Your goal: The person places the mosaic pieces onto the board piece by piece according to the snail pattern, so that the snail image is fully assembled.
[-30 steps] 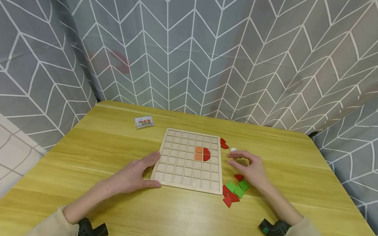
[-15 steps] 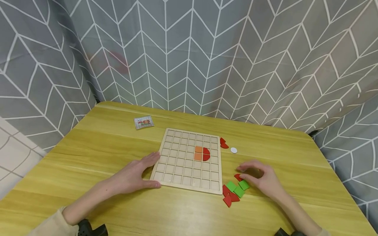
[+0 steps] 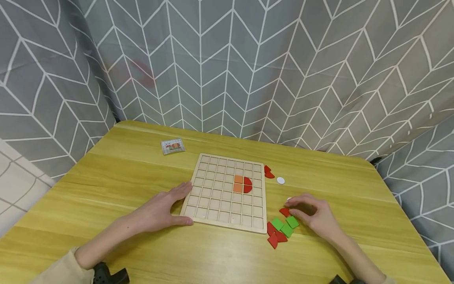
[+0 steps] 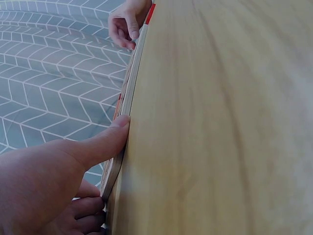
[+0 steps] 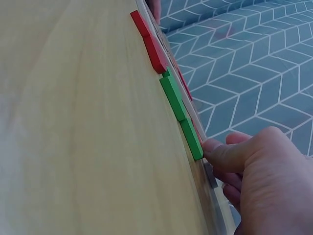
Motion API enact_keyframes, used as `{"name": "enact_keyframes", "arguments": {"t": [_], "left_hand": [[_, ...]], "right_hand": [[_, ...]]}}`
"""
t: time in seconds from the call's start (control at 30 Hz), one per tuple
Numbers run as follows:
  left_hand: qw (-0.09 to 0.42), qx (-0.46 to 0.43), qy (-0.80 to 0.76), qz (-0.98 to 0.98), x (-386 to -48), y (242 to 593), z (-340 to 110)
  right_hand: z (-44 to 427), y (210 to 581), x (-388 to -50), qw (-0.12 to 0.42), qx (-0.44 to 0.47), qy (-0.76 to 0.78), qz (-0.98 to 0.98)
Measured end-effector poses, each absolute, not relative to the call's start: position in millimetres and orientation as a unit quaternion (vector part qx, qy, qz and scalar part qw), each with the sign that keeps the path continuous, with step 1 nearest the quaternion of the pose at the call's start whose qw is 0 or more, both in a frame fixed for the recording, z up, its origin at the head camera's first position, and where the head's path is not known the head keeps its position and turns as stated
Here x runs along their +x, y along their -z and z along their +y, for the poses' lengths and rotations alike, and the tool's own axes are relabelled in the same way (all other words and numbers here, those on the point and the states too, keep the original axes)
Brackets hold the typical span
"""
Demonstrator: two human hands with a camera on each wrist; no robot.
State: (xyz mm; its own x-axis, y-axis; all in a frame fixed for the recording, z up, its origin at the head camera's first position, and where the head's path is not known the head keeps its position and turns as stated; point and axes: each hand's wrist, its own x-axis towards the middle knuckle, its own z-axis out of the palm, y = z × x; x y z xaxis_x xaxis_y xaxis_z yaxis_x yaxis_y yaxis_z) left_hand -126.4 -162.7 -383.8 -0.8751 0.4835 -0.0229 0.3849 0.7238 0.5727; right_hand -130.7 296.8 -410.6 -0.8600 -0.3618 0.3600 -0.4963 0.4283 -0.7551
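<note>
My left hand (image 3: 157, 211) rests at the near left corner of a wooden grid board (image 3: 213, 197). Its thumb touches the front edge and its fingertips the left edge. My right hand (image 3: 319, 215) hovers low over the loose pieces right of the board, thumb and fingers apart. A red quarter-round piece (image 3: 284, 212) lies just by its fingertips, and part of a small white piece (image 3: 289, 198) shows beyond them. In the right wrist view the thumb is close beside a green square (image 5: 191, 138). On the board, orange squares (image 3: 239, 184) adjoin red quarter-rounds (image 3: 247, 185).
More green squares (image 3: 286, 230) and red quarter-rounds (image 3: 273, 240) lie by the board's near right corner. Two red pieces (image 3: 268, 173) and a white disc (image 3: 281, 180) lie farther back. A picture card (image 3: 173, 146) sits at the far left. A patterned curtain (image 3: 227, 67) hangs behind the table.
My right hand has moved from beside the far white disc toward me and to the right, to the red quarter-round. A second white piece now shows past its fingertips. My left hand has stayed put.
</note>
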Motion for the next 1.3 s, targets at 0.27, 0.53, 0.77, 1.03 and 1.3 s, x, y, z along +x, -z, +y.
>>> {"name": "enact_keyframes", "arguments": {"t": [0.27,0.53,0.77,1.03,1.3], "left_hand": [[0.085,0.236,-0.29,0.923,-126,383,-163],[0.083,0.237,-0.289,0.924,-127,384,-163],[0.083,0.237,-0.287,0.925,-126,384,-162],[0.082,0.238,-0.286,0.925,-127,384,-163],[0.082,0.237,-0.288,0.924,-127,384,-163]], "right_hand": [[295,413,-131,0.099,0.244,-0.437,-0.86],[293,413,-131,0.139,0.244,-0.404,-0.871],[291,413,-128,0.128,0.256,-0.418,-0.862],[279,413,-126,0.139,0.291,-0.42,-0.848],[275,415,-127,0.144,0.315,-0.416,-0.841]]}}
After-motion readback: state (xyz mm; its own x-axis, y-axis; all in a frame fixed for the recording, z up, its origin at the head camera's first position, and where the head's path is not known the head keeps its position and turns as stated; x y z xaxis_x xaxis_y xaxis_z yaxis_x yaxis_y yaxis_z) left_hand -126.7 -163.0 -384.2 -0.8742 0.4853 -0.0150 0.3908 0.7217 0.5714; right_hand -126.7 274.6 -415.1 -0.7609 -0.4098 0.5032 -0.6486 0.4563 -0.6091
